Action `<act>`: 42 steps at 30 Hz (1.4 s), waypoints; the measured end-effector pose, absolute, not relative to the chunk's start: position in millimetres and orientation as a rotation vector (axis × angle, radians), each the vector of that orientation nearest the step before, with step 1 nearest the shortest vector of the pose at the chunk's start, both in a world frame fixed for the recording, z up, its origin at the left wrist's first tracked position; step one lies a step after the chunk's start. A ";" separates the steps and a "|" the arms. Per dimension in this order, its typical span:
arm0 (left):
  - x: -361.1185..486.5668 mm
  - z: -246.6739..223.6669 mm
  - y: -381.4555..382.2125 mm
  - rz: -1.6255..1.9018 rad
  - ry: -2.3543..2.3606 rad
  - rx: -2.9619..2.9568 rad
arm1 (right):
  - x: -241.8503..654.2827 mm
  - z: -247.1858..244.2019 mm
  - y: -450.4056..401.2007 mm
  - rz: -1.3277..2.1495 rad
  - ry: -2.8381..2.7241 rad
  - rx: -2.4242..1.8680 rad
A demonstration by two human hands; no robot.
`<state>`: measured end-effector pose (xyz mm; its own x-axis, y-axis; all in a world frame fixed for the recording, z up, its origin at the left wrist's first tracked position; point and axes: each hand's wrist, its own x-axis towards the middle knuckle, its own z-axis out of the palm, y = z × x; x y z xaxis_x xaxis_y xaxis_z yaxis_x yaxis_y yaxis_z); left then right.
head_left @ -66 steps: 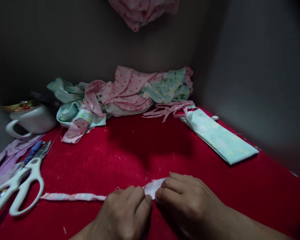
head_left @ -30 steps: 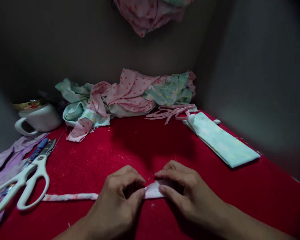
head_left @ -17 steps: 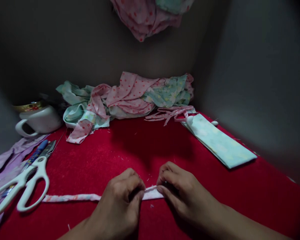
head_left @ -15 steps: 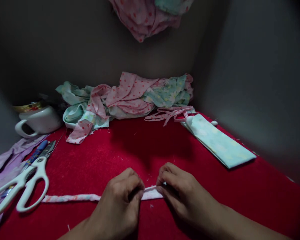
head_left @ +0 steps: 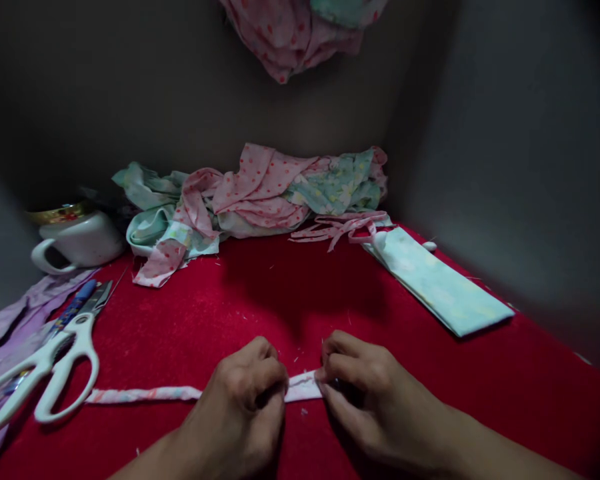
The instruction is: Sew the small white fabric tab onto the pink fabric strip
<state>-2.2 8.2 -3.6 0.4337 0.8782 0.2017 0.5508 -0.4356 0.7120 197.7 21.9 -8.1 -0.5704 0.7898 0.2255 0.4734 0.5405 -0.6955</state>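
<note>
A narrow fabric strip (head_left: 145, 395), pale pink with faint coloured marks, runs sideways over the red cloth surface (head_left: 190, 313). My left hand (head_left: 247, 397) pinches it between thumb and fingers near the middle. Just to the right, my right hand (head_left: 367, 390) is closed on the strip's right part, thumb against fingertips. A short span of strip shows between the hands, with a fold along its upper side. Whatever lies under the right fingers is hidden.
White-handled scissors (head_left: 80, 367) and a blue pen (head_left: 75, 303) lie at left, by purple cloth (head_left: 25, 320). A white mug (head_left: 83, 243) stands behind them. Crumpled pink and green fabric (head_left: 265, 190) lines the back; a folded pale green piece (head_left: 440, 283) lies right.
My right hand has shifted slightly right and down. The strip between my hands now shows its fold more flatly.
</note>
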 end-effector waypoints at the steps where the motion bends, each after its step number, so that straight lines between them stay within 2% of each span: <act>1: -3.0 -3.9 8.2 0.745 1.193 2.130 | 197.5 -8.2 21.9 0.794 -2.252 -1.028; 13: -5.4 2.5 7.9 0.617 1.191 2.123 | 185.4 -17.1 25.1 0.699 -2.145 -1.227; 24: -10.3 5.8 5.4 0.480 1.162 2.185 | 194.1 -5.3 24.1 0.779 -2.386 -0.958; 42: -12.7 -2.8 7.1 0.592 1.034 2.304 | 196.4 -10.7 30.5 0.736 -2.413 -0.869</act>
